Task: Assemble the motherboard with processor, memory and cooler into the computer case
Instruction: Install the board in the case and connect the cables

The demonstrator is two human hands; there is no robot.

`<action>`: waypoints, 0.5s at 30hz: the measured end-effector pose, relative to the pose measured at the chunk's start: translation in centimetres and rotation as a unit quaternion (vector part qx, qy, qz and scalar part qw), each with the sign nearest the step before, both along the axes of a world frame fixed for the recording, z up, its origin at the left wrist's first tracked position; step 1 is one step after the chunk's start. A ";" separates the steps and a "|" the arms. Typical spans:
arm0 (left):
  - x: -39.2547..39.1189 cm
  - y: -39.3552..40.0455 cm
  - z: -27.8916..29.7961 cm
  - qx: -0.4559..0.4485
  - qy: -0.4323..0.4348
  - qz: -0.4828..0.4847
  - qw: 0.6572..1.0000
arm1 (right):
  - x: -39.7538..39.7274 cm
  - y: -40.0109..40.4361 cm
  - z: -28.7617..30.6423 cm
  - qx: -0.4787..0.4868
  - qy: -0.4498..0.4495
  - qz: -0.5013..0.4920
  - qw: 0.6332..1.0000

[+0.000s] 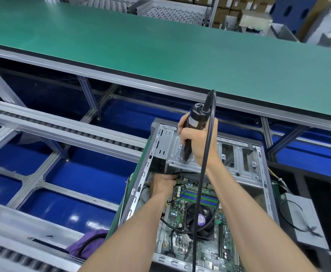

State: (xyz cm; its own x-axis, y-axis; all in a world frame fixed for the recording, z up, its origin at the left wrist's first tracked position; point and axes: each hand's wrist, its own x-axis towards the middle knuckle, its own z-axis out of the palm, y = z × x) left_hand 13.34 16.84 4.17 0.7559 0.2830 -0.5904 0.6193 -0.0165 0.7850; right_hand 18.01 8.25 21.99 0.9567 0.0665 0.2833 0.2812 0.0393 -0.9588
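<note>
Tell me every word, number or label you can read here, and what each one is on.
No text here can be read.
White label on the electric screwdriver, held in the right hand: print too blurred.
Round purple sticker on the cooler fan: print too small.
Markings on the motherboard: too small.
Cardboard boxes far behind: labels blurred.

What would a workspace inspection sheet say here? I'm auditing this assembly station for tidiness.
Surface: green bench, bare where visible.
Job's things: motherboard with cooler fan lies inside the open computer case.
Clutter: purple cloth beside the case.
Grippers: right hand grips the electric screwdriver, upright; left hand at the board's far corner, fingers hidden.
Cables: screwdriver cord hangs across the board.
Surroundings: roller conveyor, cardboard boxes.
</note>
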 end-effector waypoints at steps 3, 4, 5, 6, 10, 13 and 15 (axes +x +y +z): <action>-0.1 0.0 0.1 0.009 -0.009 -0.005 1.000 | -0.1 0.1 -0.2 0.006 0.004 -0.020 1.000; -0.1 0.0 0.1 0.010 -0.010 -0.004 1.000 | -0.1 0.2 -0.3 -0.001 0.000 -0.029 1.000; -0.1 0.0 0.2 0.012 -0.009 -0.004 1.000 | -0.2 0.2 -0.4 -0.009 -0.005 -0.032 0.999; -0.2 0.0 0.3 0.015 -0.009 -0.006 1.000 | -0.2 0.2 -0.5 -0.016 -0.009 -0.032 0.999; -0.2 0.0 0.5 0.022 -0.007 -0.016 1.000 | -0.3 0.2 -0.1 -0.027 -0.018 -0.022 0.999; -0.2 0.0 0.7 0.030 -0.005 -0.020 0.999 | -0.3 0.2 -0.1 -0.025 -0.017 -0.014 0.999; -0.2 0.0 0.8 0.034 -0.002 -0.025 0.999 | -0.3 0.2 -0.1 -0.019 -0.018 -0.008 1.000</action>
State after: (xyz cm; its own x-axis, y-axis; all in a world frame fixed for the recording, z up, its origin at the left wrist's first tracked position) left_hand 13.10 16.85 4.94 0.7724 0.2837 -0.5682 0.6132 -0.1000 0.7836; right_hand 17.68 8.43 21.89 0.9469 0.0634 0.3153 0.3161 -0.0024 -0.9487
